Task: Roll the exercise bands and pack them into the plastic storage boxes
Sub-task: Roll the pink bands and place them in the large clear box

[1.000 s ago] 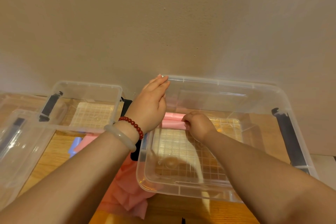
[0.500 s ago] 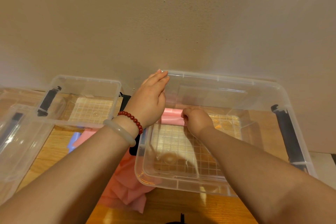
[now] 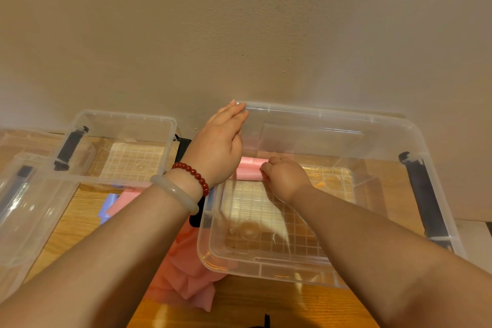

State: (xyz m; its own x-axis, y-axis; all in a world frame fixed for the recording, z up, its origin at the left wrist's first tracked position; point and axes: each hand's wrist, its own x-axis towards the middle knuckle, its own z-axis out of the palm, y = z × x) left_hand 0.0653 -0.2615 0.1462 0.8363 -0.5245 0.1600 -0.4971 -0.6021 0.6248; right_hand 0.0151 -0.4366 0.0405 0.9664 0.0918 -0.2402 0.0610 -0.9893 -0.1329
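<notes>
- Head view: the right hand (image 3: 285, 178) was down inside the big clear box (image 3: 319, 112), fingers curled over the pink roll (image 3: 249, 172), gripping its right end w/ knuckles up.
- The left hand (image 3: 215, 146) lay flat against that box's far-left corner, fingers straight, tips at the rim. It held nothing and was just bracing the wall.
- The roll sat on the box floor in the far-left corner, close to the far wall; couldn't tell whether it touched that wall.
- Long axis ran left-right, approx. parallel to the far wall, w/ the roll lying flat, not on end. Its left end was hidden behind the left hand, and which way the loose tail faced wasn't visible.
- Step in hand, prob.: seating the roll in the corner. To do it well:
  - push it snug vs. the far wall
  - hold the axis parallel so later rolls can line up beside it
  - release w/ the tail tucked under so it can't spring open
  - have the left hand stop the box sliding on the bench (image 3: 239, 309)
- Risk, I'd judge: the light box skids, or the roll unwinds on release.
- Elsewhere:
  - second clear box (image 3: 125, 114) stood toward the bench's far-left
  - unrolled pink band (image 3: 186, 279) lay crumpled on the bench between the boxes, toward the near edge
  - lilac band (image 3: 107, 206) lay near the second box's near wall
- Plenty left to roll, by the look of it.
</notes>
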